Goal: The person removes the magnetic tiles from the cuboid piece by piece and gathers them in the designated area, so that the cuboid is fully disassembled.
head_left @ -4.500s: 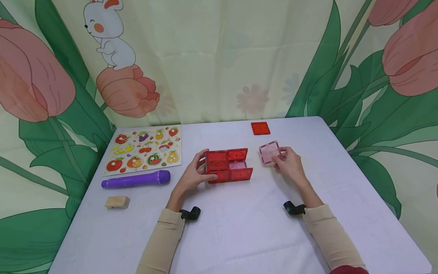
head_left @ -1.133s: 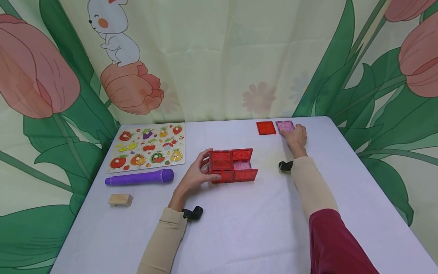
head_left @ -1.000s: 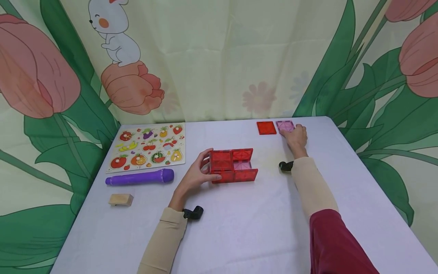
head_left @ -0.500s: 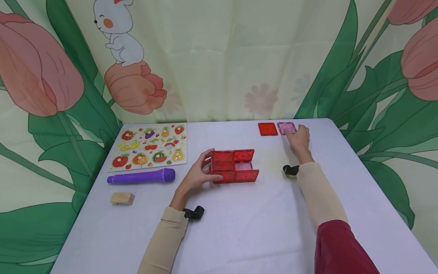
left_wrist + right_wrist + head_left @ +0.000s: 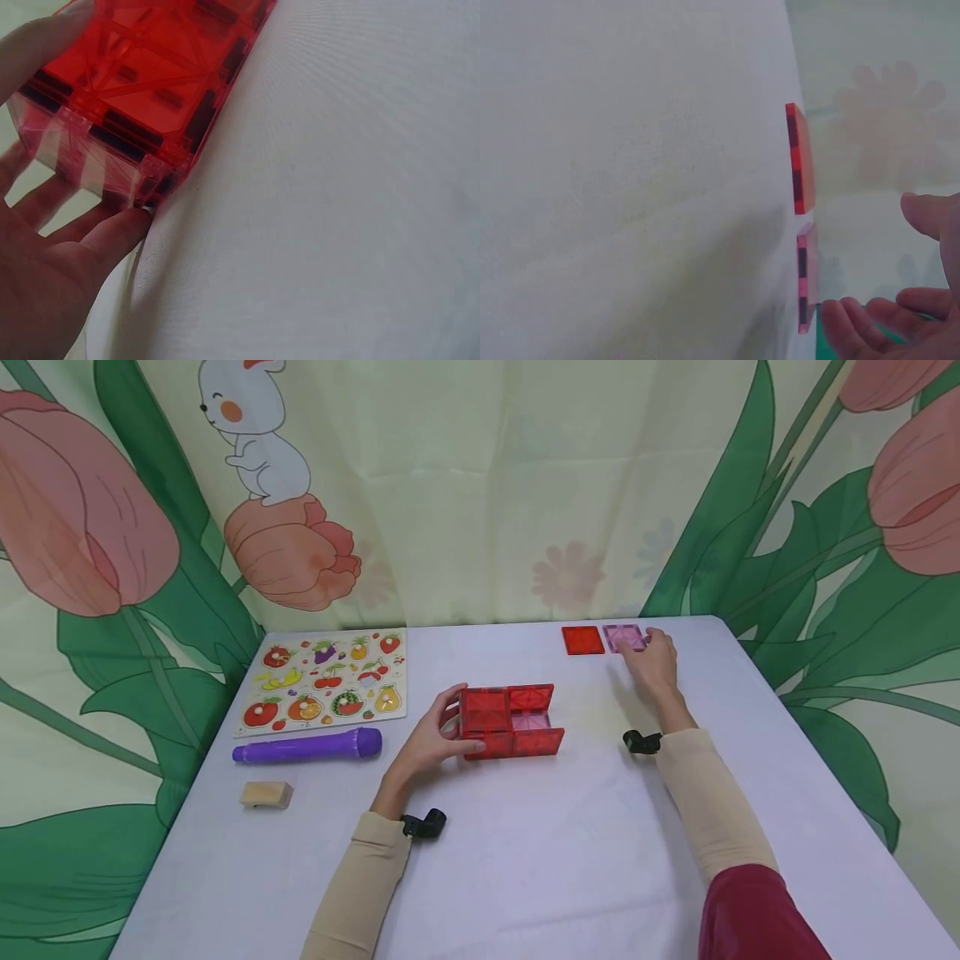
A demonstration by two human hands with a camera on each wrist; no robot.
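Note:
My left hand (image 5: 429,739) holds the left end of a box-shaped structure of see-through red magnetic tiles (image 5: 486,710), thumb in front and fingers behind. A pink tile shows inside its uncovered right half. Up close in the left wrist view, the thumb rests on the red tile structure (image 5: 142,67) and the fingertips touch its pinkish end. At the table's back right, my right hand (image 5: 655,667) hovers at a pink magnetic tile (image 5: 621,637) lying flat. Thumb and fingers stand apart from that pink tile (image 5: 807,279) in the right wrist view. A red magnetic tile (image 5: 582,641) lies just left of it.
On the left lie a fruit puzzle board (image 5: 322,681), a purple microphone-shaped tube (image 5: 307,747) and a small wooden block (image 5: 266,794). The white-covered table (image 5: 540,860) ends at a printed curtain (image 5: 465,510) behind.
My right hand has carried the pink tile from beside the structure to the back, set it beside the red tile and let go. The left hand keeps its hold.

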